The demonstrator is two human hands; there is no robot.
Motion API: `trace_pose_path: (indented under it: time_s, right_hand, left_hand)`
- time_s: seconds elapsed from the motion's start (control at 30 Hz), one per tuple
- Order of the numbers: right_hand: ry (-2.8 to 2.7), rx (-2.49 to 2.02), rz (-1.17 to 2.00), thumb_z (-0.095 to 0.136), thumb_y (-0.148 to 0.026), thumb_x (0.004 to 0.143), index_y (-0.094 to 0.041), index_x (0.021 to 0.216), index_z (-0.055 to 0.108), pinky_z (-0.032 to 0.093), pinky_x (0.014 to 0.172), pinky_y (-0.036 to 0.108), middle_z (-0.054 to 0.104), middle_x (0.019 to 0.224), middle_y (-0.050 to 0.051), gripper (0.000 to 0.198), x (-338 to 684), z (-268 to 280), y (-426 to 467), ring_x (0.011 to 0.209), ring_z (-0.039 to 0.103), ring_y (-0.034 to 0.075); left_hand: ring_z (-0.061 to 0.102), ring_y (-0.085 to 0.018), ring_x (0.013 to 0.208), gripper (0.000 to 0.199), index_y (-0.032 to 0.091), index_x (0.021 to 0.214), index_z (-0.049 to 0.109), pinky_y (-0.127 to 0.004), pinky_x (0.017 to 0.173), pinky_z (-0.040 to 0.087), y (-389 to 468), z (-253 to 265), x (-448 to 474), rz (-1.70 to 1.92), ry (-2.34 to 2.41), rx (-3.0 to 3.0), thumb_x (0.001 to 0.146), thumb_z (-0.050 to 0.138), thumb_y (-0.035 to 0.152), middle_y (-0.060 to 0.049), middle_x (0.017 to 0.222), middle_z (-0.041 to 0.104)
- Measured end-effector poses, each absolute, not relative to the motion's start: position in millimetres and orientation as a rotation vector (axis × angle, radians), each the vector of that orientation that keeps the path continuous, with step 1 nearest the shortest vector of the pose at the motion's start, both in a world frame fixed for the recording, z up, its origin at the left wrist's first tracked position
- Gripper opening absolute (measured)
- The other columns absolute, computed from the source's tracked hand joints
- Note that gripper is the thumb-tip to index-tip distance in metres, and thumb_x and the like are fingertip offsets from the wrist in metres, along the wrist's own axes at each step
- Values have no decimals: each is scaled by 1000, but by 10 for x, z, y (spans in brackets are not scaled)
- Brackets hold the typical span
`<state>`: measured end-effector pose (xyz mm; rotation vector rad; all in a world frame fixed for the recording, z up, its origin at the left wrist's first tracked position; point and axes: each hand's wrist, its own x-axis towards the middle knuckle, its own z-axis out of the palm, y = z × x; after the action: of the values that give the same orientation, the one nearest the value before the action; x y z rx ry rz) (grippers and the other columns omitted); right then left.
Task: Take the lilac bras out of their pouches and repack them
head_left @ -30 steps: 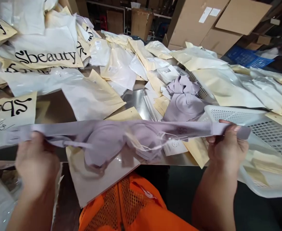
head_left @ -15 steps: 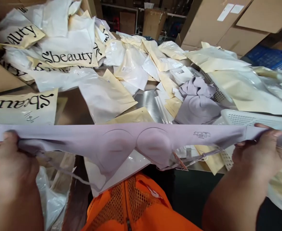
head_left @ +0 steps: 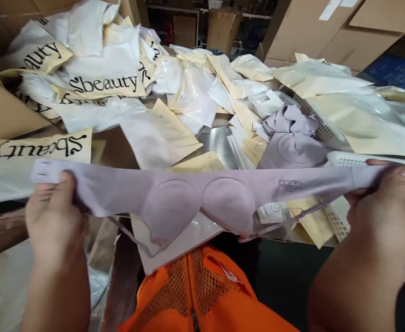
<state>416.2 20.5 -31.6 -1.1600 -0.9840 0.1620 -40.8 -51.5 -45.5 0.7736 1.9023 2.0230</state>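
Note:
A lilac bra [head_left: 174,203] is held out sideways in front of me, with its cups' inner side and printed size text facing me. My left hand [head_left: 59,212] pinches one end of its band, near the hook tab. At the other end, my right hand [head_left: 385,203] grips the band between thumb and fingers. The thin straps hang in loops below the band. Beyond it, on the right of the table, lies a bunched pile of lilac bras [head_left: 292,143]; how many is hidden.
White and cream plastic mailer bags [head_left: 105,74] heap up at the back left. More packed bags [head_left: 357,106] lie at the right, by a white perforated basket [head_left: 349,159]. Large cardboard boxes [head_left: 306,37] stand behind. Bare metal tabletop [head_left: 219,145] shows in the middle.
My left hand has moved inward to the right with its end of the bra, so the band is less stretched. The right hand stays gripping, slightly higher in view.

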Motion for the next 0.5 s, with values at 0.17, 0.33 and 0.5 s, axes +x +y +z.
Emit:
trace_pose_path:
  time_s: [0.17, 0.33, 0.5]
  right_hand:
    - [-1026, -1168, 257, 64, -51, 87, -11, 91, 73, 21, 33, 21, 42, 47, -4, 42, 3931, -227, 152, 33, 33, 6]
    - [-1159, -1259, 256, 58, -46, 93, -10, 112, 72, 25, 34, 20, 42, 44, -6, 43, 3460, -42, -15, 34, 37, 7]
    - [-1551, -1292, 662, 63, -42, 91, -20, 134, 59, 44, 45, 20, 61, 60, -2, 49, 2922, 62, -229, 48, 54, 10]
  left_hand:
    - [51, -9, 54, 27, 16, 91, 65, -20, 51, 43, -399, -450, 156, 1701, 1780, 1076, 86, 63, 42, 4, 67, 61]
    - [68, -19, 75, 41, 23, 117, 66, -29, 66, 54, -208, -549, 779, 795, 1417, 1770, 89, 55, 52, -2, 87, 74]
    - [67, -25, 106, 45, 23, 120, 66, -39, 91, 54, -217, -620, 675, 853, 1484, 1679, 94, 46, 53, -7, 115, 72]
